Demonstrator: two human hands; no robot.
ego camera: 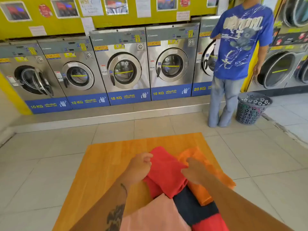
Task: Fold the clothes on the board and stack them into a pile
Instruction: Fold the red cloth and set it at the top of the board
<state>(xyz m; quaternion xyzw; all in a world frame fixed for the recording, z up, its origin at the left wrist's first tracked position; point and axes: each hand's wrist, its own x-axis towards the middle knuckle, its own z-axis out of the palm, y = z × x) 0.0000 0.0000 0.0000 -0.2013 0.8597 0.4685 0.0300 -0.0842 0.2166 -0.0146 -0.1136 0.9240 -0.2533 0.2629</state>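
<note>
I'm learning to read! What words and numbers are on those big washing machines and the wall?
"10 KG": blue panel of the far-left washer.
"10 KG": blue panel of the second washer.
"15 KG": blue panel of the third.
"15 KG": blue panel of the fourth.
"20 KG": blue panel of the fifth.
"WSI": wall notice.
Small stickers, other notices, T-shirt print: too blurred.

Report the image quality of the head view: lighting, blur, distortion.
Head view: bright, even light; wide-angle lens bows the washing machines and floor lines; the standing person's blue shirt is smeared, wall posters unreadable; left hand and right hand on the red garment are slightly soft.
</note>
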